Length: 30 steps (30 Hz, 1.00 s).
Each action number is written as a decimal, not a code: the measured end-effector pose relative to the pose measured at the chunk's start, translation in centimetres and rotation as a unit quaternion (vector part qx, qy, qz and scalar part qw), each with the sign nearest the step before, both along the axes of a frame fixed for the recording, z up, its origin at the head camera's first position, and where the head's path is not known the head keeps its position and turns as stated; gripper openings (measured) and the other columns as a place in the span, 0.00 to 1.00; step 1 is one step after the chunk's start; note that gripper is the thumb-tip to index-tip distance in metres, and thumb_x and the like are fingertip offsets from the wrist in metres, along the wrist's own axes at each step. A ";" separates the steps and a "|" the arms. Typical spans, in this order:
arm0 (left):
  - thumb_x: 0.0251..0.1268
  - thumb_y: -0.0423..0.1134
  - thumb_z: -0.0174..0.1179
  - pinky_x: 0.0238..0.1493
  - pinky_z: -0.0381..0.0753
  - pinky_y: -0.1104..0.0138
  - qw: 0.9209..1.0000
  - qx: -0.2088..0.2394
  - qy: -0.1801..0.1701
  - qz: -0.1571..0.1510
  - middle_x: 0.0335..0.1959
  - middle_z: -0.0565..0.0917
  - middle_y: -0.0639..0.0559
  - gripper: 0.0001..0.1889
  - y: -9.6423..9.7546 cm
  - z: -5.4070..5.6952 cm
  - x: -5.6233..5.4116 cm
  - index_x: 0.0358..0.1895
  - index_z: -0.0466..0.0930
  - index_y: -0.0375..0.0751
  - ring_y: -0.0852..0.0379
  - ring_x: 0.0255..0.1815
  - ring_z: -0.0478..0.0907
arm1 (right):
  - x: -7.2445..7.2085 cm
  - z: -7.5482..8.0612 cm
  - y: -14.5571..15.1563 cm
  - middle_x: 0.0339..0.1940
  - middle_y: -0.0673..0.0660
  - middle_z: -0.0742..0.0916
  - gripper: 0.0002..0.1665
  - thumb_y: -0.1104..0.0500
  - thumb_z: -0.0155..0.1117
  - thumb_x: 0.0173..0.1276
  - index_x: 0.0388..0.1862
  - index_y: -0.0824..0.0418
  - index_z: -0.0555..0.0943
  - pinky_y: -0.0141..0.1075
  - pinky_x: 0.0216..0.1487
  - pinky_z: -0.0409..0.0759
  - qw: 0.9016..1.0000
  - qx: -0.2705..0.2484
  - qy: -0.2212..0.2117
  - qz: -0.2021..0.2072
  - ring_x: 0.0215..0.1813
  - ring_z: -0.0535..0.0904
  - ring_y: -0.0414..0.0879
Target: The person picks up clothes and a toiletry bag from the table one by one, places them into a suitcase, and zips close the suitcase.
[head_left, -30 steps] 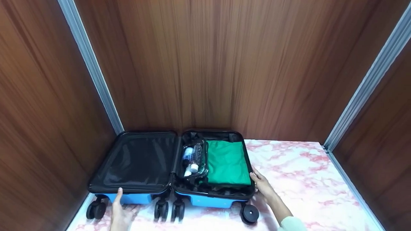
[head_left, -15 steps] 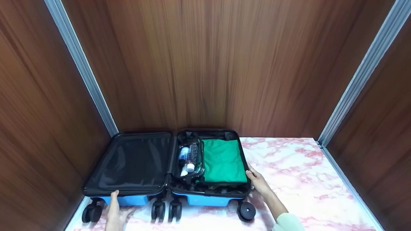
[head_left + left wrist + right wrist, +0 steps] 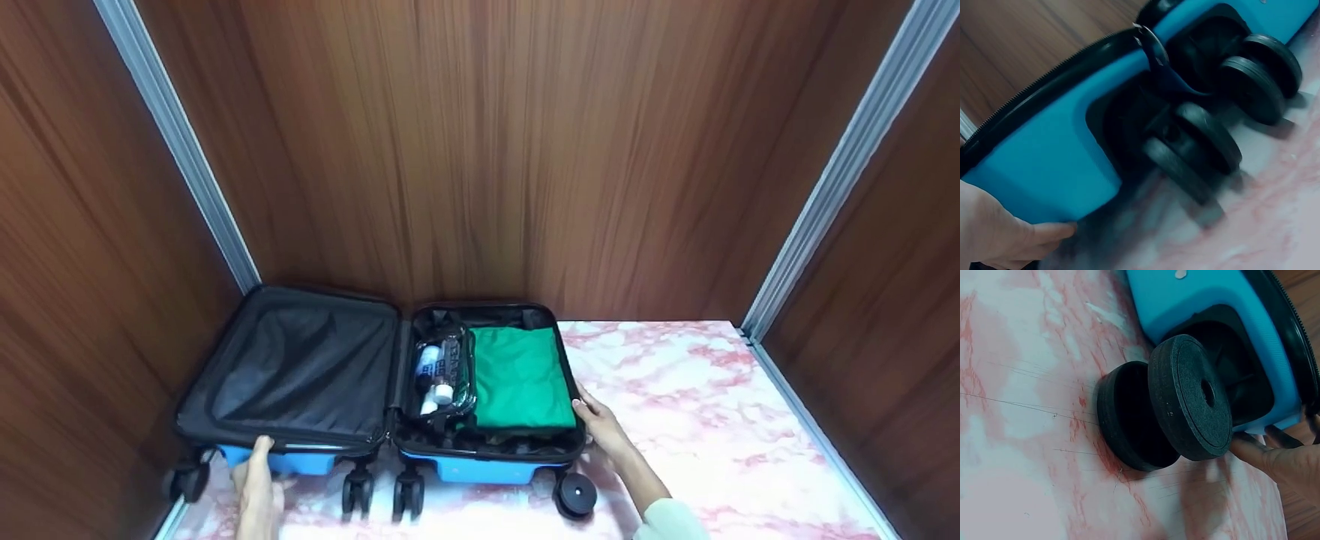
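Note:
A blue suitcase point(image 3: 487, 471) lies spread out in two halves in the head view. Its left half point(image 3: 300, 367), lined in black, is tilted with the outer side raised. My left hand point(image 3: 259, 480) grips the front edge of that half, thumb over the rim and fingers beneath the blue shell in the left wrist view. The right hand point(image 3: 604, 427) holds the outer side of the right half near its front corner, fingers partly hidden under the shell. Inside the right half are a folded green cloth point(image 3: 521, 379) and a clear pouch point(image 3: 471, 394) with white-capped bottles.
Black double wheels point(image 3: 1190, 399) stick out from the suitcase's front side. Beneath lies a pink-and-white marbled tabletop point(image 3: 675, 405), with bare surface to the right. Wood-grain panels point(image 3: 480, 150) rise behind and on both sides, the left one close to the tilted half.
The left half's outer side has come up with my left hand, its wheel rising and its lining now sagging in folds. My right hand keeps its place on the right half.

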<state>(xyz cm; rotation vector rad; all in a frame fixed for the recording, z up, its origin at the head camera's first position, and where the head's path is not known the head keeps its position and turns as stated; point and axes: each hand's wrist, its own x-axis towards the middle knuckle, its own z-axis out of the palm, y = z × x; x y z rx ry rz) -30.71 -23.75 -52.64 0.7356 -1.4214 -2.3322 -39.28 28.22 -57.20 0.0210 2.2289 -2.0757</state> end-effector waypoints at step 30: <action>0.40 0.43 0.77 0.58 0.73 0.41 0.865 -0.472 0.052 0.160 0.65 0.66 0.30 0.57 9.6 9.8 -1.1 0.73 0.50 0.33 0.34 0.58 0.71 | -0.2 -0.1 -0.2 0.79 0.67 0.62 0.32 0.52 0.49 0.80 0.79 0.56 0.58 0.30 0.49 0.75 0.999 0.027 0.019 -0.017 0.53 0.78 0.47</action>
